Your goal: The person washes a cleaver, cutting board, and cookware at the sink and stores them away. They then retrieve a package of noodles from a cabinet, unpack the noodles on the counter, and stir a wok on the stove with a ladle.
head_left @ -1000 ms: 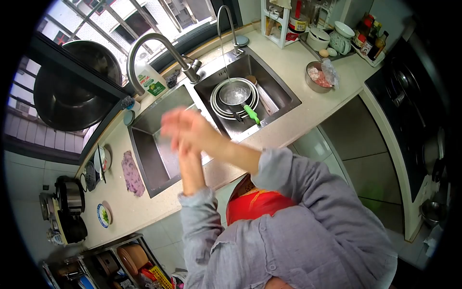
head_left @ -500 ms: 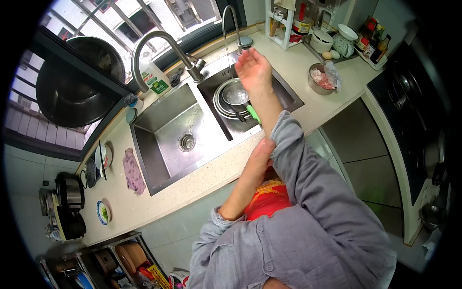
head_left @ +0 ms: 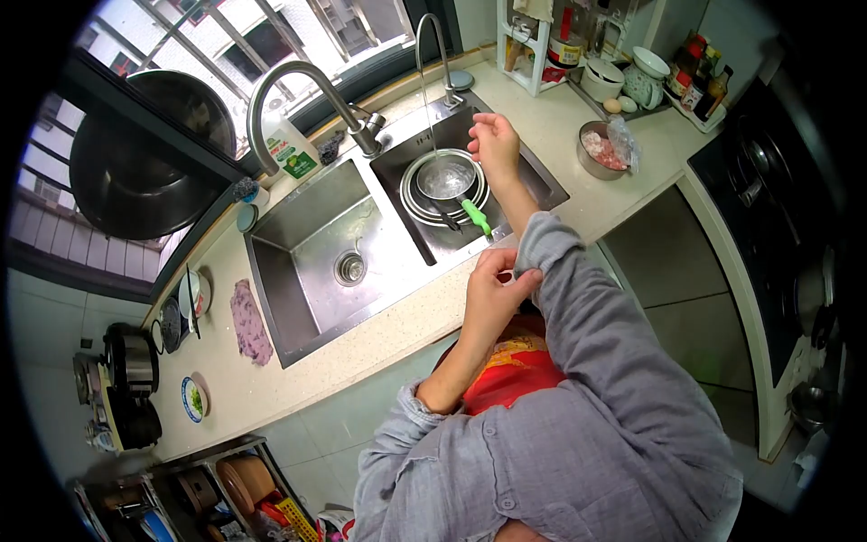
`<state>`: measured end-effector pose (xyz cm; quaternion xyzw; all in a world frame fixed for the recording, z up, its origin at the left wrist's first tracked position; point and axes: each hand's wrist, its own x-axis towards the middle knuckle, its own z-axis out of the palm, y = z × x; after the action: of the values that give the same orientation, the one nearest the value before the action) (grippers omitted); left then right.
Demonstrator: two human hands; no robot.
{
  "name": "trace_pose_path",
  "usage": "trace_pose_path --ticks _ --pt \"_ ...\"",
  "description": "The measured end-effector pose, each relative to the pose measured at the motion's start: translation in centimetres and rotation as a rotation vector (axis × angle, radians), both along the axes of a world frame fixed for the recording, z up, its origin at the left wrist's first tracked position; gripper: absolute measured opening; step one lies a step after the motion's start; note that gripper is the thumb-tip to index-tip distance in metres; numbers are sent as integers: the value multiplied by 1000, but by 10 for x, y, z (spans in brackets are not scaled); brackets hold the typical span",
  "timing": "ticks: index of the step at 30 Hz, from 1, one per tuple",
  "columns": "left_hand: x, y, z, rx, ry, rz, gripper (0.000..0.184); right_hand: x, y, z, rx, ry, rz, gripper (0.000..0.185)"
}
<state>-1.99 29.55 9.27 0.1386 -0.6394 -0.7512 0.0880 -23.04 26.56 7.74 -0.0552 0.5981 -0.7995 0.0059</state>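
Observation:
My left hand (head_left: 495,280) pinches the rolled grey sleeve cuff (head_left: 545,237) on my right forearm. Raised over the right sink basin (head_left: 533,181), my right hand (head_left: 495,144) is empty, with loosely curled fingers. A thin stream of water runs from the slim tap (head_left: 433,27) into a round metal vessel (head_left: 444,179), which sits inside stacked round dishes. A bright green handle (head_left: 476,219) sticks out toward me, with a black handle beside it. What each handle belongs to I cannot tell for certain.
The left sink basin (head_left: 312,244) lies under a large curved faucet (head_left: 312,72). A pinkish cloth (head_left: 248,322) is on the counter at left. A metal bowl of raw meat (head_left: 601,154) stands right of the sink. A stove (head_left: 750,262) borders the right side.
My right hand has drawn back and lowered slightly to the right, its fingers curling more. My left hand has shifted from around the right forearm to pinching the cuff.

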Motion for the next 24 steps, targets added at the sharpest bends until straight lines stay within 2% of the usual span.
trace_pose_path --ticks 3,4,5,8,10,13,14,17,21,24 --pt "1 1 1 -197 25 -41 22 -4 -5 -19 249 137 -52 14" --pt "2 2 6 -399 116 -13 21 -2 -6 -25 369 201 -80 15" --pt "1 4 9 -484 150 39 22 -1 -6 -32 489 263 -107 15" --pt "-4 7 15 -735 259 207 22 9 -3 -42 623 365 -142 16" --pt "-5 14 13 -794 364 249 20 6 -3 -55 749 354 -191 16" --pt "-9 23 -2 -969 529 297 20 -6 1 -70 584 99 -92 16" --pt "-8 23 -7 -995 553 293 19 -17 -1 -82 538 87 -134 15" --pt "-10 24 -16 -1030 632 299 15 -7 16 -51 176 -301 -91 13" --pt "-12 20 -22 -1057 723 253 16 -6 22 -51 13 -336 -55 14" --pt "6 27 -28 -953 623 114 24 -12 32 -51 -226 -478 -41 17"
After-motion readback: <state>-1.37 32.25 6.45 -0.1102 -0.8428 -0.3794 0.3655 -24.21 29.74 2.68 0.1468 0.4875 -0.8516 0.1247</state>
